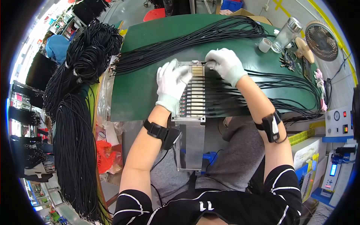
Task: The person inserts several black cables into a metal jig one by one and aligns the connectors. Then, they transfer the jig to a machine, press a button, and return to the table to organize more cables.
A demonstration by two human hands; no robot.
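Note:
A metal fixture (195,90) with a row of pale slots stands at the table's near edge, and black cables (221,92) run from its right side. At its upper left, my left hand (171,82), in a white glove, is open with the fingers apart and curved, the fingertips over the slots' left ends. My right hand (225,64), gloved too, is pinched at the fixture's top right corner around a thin black cable end, mostly hidden by the fingers. Several slots below hold cable ends; those near the top look bare. Cables under my right hand are blurred.
A long bundle of black cables (180,42) lies across the back of the green table (150,26). Thick cable bundles (77,138) hang at the left. A glass jar (287,34), a tape roll (264,45), a small fan (321,40) and pliers (288,61) stand at the right.

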